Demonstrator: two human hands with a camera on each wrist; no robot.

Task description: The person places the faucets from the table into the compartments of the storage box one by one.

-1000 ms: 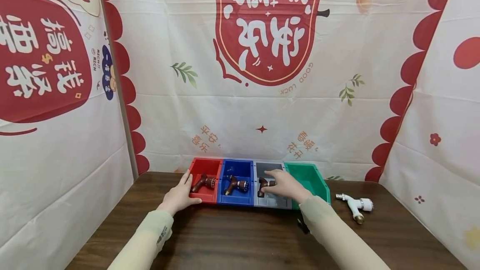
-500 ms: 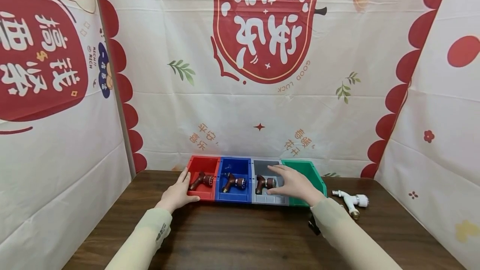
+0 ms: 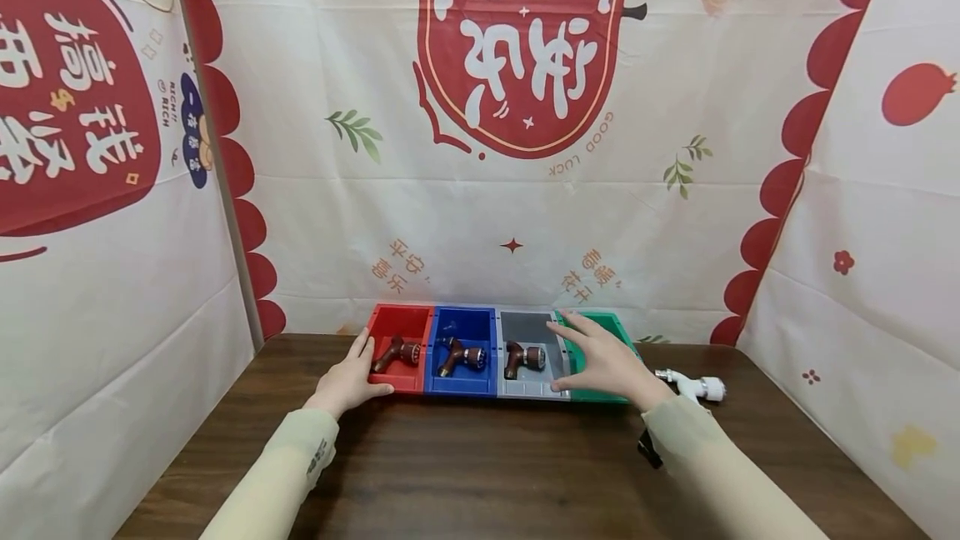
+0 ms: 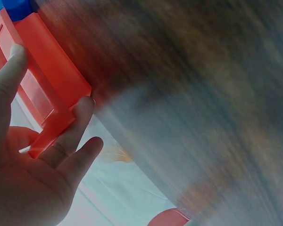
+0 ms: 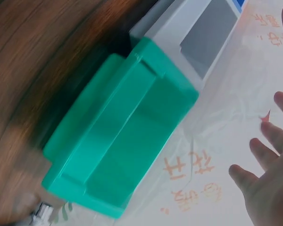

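Note:
My left hand (image 3: 348, 377) grips the left side of a red bin (image 3: 396, 317), thumb at its front edge and fingers along the side; the left wrist view shows this hand (image 4: 42, 174) on the red wall. In the red bin lies a brown faucet (image 3: 397, 353). Another brown faucet (image 3: 462, 355) is in the blue bin (image 3: 467, 319), and a third brown faucet (image 3: 525, 358) in the grey bin (image 3: 525, 325). Over the green bin (image 5: 132, 127) hovers my right hand (image 3: 603, 361), fingers spread and holding nothing.
A white faucet (image 3: 699, 388) lies on the wooden table (image 3: 480, 473) right of the bins, partly hidden by the right forearm. Printed cloth (image 3: 480, 215) hangs behind the row and on both sides. A small black object (image 3: 649, 448) shows beside the right sleeve.
My right hand has let go of the brown faucet in the grey bin and drawn back rightward over the green bin, fingers spreading. The left hand stays on the red bin.

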